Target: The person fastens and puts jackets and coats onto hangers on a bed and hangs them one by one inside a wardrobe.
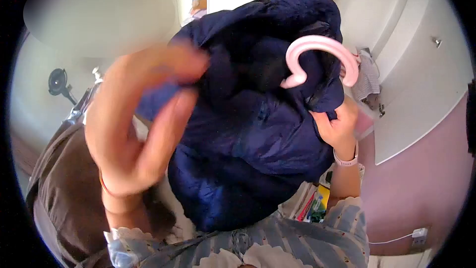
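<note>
texts/labels: none legible | brands: none readable | numbers/signs: none readable

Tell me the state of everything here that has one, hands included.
Navy garment: held up, bunched
Pink hanger: hook exposed, rest hidden
Left hand: half-curled, blurred, seemingly empty
Right hand: closed on the garment
Wristband: worn, right wrist
White door: standing open
White plug: plugged in

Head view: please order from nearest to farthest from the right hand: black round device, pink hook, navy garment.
1. Navy garment: held in the right hand.
2. Pink hook: just above the hand.
3. Black round device: on the far left.
</note>
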The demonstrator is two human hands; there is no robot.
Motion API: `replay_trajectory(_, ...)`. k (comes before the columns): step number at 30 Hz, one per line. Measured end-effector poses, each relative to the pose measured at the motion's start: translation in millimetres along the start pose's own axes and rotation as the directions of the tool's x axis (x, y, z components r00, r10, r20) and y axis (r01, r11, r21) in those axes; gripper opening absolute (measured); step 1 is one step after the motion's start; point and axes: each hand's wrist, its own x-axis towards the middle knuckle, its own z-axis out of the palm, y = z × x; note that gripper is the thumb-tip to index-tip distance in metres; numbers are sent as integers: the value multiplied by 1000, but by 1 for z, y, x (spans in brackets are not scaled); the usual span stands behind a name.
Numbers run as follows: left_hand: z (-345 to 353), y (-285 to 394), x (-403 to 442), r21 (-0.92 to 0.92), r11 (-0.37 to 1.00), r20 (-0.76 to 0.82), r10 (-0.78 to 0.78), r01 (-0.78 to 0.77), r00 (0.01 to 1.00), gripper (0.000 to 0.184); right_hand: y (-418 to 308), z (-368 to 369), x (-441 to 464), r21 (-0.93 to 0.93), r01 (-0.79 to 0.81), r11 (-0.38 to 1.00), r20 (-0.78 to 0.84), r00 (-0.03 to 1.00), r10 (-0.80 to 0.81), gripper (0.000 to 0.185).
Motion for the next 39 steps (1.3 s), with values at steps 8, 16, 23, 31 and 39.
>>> replay_trajectory(8,34,-13,79,-782,519,571,373,346,732,44,4,21,15,222,103,970,218,964,-152,17)
replay_trajectory(16,69,-31,19,-864,114,489,-47,491,871,63,-9,43,-10,244,63,968,323,935,-143,18)
replay_trajectory(23,79,-46,14,49,866,78,493,-497,867,39,-27,27,-20,91,-42,995,295,955,14,18)
replay_trajectory(31,115,-66,19,-442,838,534,-39,319,844,25,32,-7,-69,-143,-396,907,303,855,421,24)
replay_trajectory(39,199,-69,153,-480,864,328,337,-152,882,40,98,-46,-31,-367,-441,819,311,772,555,36)
